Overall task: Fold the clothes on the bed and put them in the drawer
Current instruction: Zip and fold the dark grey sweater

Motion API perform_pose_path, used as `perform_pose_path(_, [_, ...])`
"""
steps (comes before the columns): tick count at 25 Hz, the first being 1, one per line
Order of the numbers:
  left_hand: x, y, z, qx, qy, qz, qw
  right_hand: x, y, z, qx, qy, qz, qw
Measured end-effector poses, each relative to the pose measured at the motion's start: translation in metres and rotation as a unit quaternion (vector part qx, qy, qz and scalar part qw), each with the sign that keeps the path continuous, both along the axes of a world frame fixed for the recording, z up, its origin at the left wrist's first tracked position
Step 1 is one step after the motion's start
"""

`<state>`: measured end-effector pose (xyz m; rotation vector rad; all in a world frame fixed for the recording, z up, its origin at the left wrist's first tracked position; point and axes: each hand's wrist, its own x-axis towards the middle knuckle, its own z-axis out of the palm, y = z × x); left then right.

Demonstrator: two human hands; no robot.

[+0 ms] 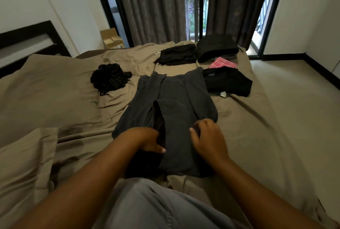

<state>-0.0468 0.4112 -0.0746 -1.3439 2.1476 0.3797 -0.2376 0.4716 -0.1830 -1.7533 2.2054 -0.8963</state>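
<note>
A dark grey garment (176, 103) lies lengthwise on the bed (257, 127), both long sides folded in toward its middle. My left hand (147, 140) rests on its near left part, fingers tucked under the folded-in flap and thumb on top. My right hand (207, 136) lies on the near right part with fingers bent over the cloth. Folded black clothes (177, 54) sit at the far end, with a taller black stack (217, 46) beside them. A folded black shirt (228, 81) lies over a pink checked cloth (222, 63). A crumpled black garment (109, 78) lies at the left.
Two tan pillows (46, 90) lie at the left by the dark headboard (31, 39). A cardboard box (112, 39) stands beyond the bed's far corner. Grey curtains (156, 6) hang over the glass doors. Pale floor (301, 89) runs along the right. No drawer is in view.
</note>
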Motion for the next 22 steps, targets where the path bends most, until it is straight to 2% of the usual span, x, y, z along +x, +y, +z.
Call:
perform_pose_path(2, [-0.051, 0.013, 0.015, 0.008, 0.098, -0.035, 0.994, -0.028, -0.02, 0.002, 0.061, -0.038, -0.122, 0.99])
perform_pose_path(4, [-0.094, 0.032, 0.002, 0.035, 0.16, -0.056, 0.985, -0.055, -0.045, 0.001, 0.16, -0.143, -0.148, 0.965])
perform_pose_path(5, [-0.109, 0.041, -0.013, 0.043, 0.164, -0.057, 0.984, -0.067, -0.058, 0.0, 0.177, -0.197, -0.141, 0.954])
perform_pose_path(6, [-0.121, 0.048, -0.031, 0.029, 0.161, -0.06, 0.985, -0.077, -0.067, 0.001, 0.179, -0.244, -0.133, 0.944])
perform_pose_path(9, [-0.141, 0.056, -0.071, -0.116, 0.138, -0.146, 0.973, -0.091, -0.092, 0.004, 0.189, -0.338, -0.144, 0.911])
perform_pose_path(11, [-0.152, 0.06, -0.086, -0.139, 0.119, -0.177, 0.967, -0.097, -0.11, 0.012, 0.205, -0.32, -0.147, 0.913])
perform_pose_path(14, [-0.163, 0.06, -0.097, -0.108, 0.062, -0.133, 0.983, -0.101, -0.137, 0.021, 0.215, -0.278, -0.134, 0.926])
perform_pose_path(16, [-0.163, 0.054, -0.1, -0.102, 0.068, -0.095, 0.988, -0.101, -0.151, 0.025, 0.217, -0.246, -0.125, 0.936])
perform_pose_path(18, [-0.159, 0.049, -0.096, -0.111, 0.112, -0.081, 0.984, -0.1, -0.158, 0.03, 0.22, -0.252, -0.109, 0.936])
perform_pose_path(20, [-0.15, 0.044, -0.089, -0.135, 0.177, -0.076, 0.972, -0.101, -0.165, 0.032, 0.202, -0.307, -0.114, 0.923])
perform_pose_path(22, [-0.137, 0.037, -0.082, -0.134, 0.26, -0.026, 0.956, -0.104, -0.17, 0.031, 0.195, -0.351, -0.124, 0.907])
